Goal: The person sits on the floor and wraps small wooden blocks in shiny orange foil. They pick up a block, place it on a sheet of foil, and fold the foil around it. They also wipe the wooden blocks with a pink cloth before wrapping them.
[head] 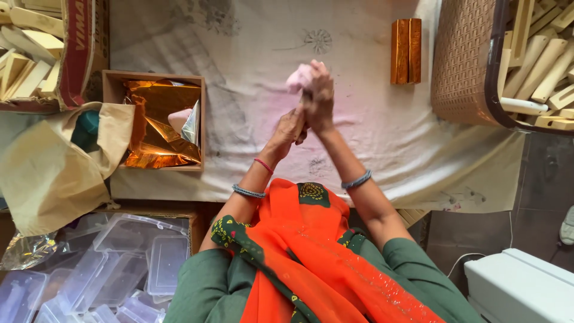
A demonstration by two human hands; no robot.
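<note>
My right hand (318,94) is raised over the white cloth (251,72) and grips a crumpled pink cloth (300,78) at its fingertips. My left hand (290,127) sits just below it, fingers pressed against the right wrist and palm; whether it holds anything I cannot tell. Both wrists carry bangles, and an orange scarf hangs between my arms. Two foil-wrapped orange-gold bars (406,51) lie side by side on the cloth, to the right of my hands.
A small cardboard box (113,90) at the left holds crumpled orange foil sheets (158,125). Wooden blocks fill a box (24,57) at the far left and a brown plastic basket (466,60) at the right. Clear plastic lidded boxes (119,263) lie at lower left.
</note>
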